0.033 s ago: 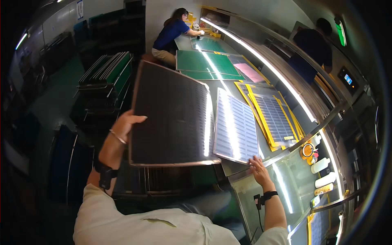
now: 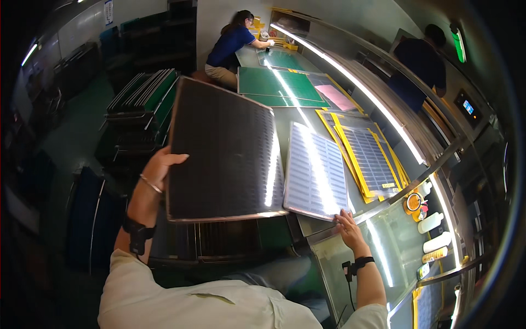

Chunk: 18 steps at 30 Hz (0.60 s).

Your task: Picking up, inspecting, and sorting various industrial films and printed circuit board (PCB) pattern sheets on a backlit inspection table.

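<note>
At the left, my left hand (image 2: pixel 160 166) grips the left edge of a large dark panel (image 2: pixel 222 156) with a thin pale rim, its thumb lying over the face. The panel is tilted and held off to the left of the bench. My right hand (image 2: pixel 347 226) has its fingers closed at the near right corner of a pale sheet (image 2: pixel 315 172) printed with rows of small dark marks. That sheet lies on the bench beside the dark panel, with a bright light reflection across it. The fingers of my left hand are hidden behind the panel.
Yellow-edged patterned sheets (image 2: pixel 368 156) lie stacked on the right, with green panels (image 2: pixel 279 85) and a pink sheet (image 2: pixel 335 97) beyond. White bottles (image 2: pixel 430 222) line the bench's right side. A person in blue (image 2: pixel 230 46) works at the far end. Racked green panels (image 2: pixel 143 101) stand left.
My left hand has shifted the dark panel a little to the left, widening the gap from the pale sheet. The right hand stays at the sheet's corner.
</note>
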Each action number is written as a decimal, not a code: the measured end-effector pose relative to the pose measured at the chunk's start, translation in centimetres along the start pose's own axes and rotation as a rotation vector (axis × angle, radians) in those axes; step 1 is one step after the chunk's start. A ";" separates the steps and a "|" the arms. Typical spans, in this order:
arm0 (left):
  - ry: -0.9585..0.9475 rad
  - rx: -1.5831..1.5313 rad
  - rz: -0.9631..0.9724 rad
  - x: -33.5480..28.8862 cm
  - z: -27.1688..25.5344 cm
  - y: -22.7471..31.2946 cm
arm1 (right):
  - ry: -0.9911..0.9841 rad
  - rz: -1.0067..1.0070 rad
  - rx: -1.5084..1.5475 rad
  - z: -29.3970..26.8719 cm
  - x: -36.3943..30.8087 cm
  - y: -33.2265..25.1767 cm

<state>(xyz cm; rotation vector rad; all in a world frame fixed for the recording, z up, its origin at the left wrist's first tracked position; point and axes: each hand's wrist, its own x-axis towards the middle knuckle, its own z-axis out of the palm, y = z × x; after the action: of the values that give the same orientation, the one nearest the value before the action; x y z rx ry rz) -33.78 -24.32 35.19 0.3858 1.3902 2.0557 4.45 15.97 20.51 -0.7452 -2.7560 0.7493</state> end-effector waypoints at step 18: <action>0.021 -0.410 -0.213 10.8 11.7 -22.3 | 0.282 0.215 -0.108 -1.7 -4.6 -0.8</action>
<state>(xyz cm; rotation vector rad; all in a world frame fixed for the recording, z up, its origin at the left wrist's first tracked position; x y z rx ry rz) -28.24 -3.23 18.54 0.0386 0.9392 2.1000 8.60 13.71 22.12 -1.0911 -2.5024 0.4888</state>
